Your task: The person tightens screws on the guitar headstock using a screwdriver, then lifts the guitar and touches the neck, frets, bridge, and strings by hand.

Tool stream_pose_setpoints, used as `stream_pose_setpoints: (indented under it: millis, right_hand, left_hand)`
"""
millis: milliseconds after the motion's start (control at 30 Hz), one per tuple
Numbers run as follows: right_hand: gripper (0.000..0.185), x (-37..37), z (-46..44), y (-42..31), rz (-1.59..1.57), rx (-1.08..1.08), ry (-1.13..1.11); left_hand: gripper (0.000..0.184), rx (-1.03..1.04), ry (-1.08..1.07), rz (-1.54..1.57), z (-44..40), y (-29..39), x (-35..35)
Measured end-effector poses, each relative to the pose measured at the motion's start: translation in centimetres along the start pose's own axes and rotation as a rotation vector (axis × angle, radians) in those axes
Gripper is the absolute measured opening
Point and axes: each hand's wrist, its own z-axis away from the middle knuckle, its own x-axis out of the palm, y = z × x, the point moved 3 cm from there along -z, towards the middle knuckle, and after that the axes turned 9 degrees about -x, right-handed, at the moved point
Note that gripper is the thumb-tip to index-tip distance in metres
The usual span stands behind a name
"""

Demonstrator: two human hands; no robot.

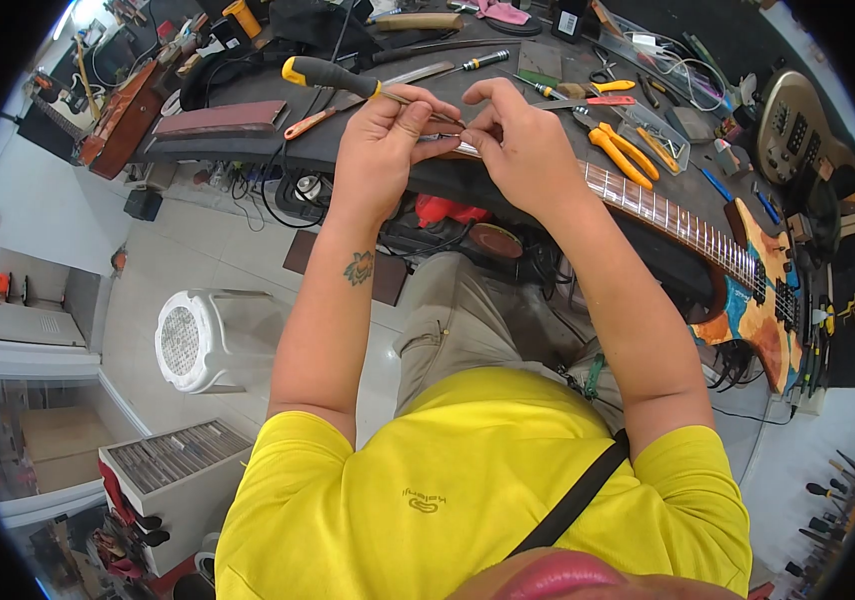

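My left hand [385,150] is closed around the shaft of a screwdriver with a yellow and black handle [333,75]; the handle points up and left. My right hand [518,145] is beside it, its thumb and fingers bent together in a pinch near the far end of an electric guitar's neck [648,208]. What that pinch holds, if anything, is too small to make out. The guitar's blue and wood-coloured body [756,300] is at the right. Both hands hide most of the neck's end.
Orange-handled pliers [623,152], a file with an orange handle [310,124], a sanding block [223,118] and a clear plastic tray [656,140] lie on the dark workbench [428,95]. Another guitar body [796,125] stands at the right. A white stool [210,340] is on the floor, left.
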Motion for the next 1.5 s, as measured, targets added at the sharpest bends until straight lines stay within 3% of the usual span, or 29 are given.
stream_pose_setpoints:
  millis: [267,667,767,933,1000,1067,1100,1200,1233,1267,1367,1500]
  right_hand:
    - [0.032,-0.2,-1.1,1.8,-0.032,0.078,-0.083]
    - [0.023,-2.5,-4.5,2.0,0.057,0.077,-0.044]
    - [0.029,-2.9,-6.6,0.9,0.074,-0.051,-0.066]
    - [0.016,-4.2,-10.8,-2.9,0.069,-0.081,-0.15]
    - [0.024,-3.8,-12.4,-2.1,0.073,-0.202,-0.15]
    - [0.029,-3.1,-13.6,-2.5,0.232,-0.572,-0.362]
    - [0.026,-3.6,-13.9,-4.1,0.234,-0.24,-0.597]
    - [0.019,-3.3,-15.6,-5.1,0.499,-0.326,-0.775]
    - [0.038,-3.9,-15.7,-7.1,0.657,-0.232,-0.857]
    - [0.038,-3.8,-15.5,-7.6,0.656,-0.231,-0.858]
    - [0.066,-3.1,-15.9,-7.2,0.856,-0.145,-0.757]
    - [0.048,-4.7,-15.2,-8.7,0.721,-0.103,-0.745]
  left_hand:
    - [0.017,0.039,0.086,-0.229,-2.0,-1.3,-2.4]
    - [0.016,-0.052,0.107,-0.581,-3.1,-1.1,-1.7]
    - [0.016,-0.065,0.123,-0.57,-3.2,-1.0,-1.6]
    - [0.016,-0.062,0.096,-0.625,-3.5,-1.3,-1.6]
    - [0.017,-0.059,0.075,-0.658,-3.6,-1.5,-1.7]
    - [0.017,-0.105,0.043,-0.741,-3.5,-1.4,-1.5]
    - [0.017,-0.106,0.04,-0.742,-3.5,-1.5,-1.7]
    - [0.014,-0.117,0.024,-0.686,-3.6,-1.5,-1.9]
    - [0.013,-0.099,0.037,-0.698,-3.4,-1.4,-1.8]
    - [0.012,-0.083,0.048,-0.71,-3.3,-1.3,-1.7]
    - [0.012,-0.04,0.054,-0.766,-3.2,-1.7,-1.9]
    - [0.013,-0.048,0.066,-0.649,-3.3,-2.5,-2.2]
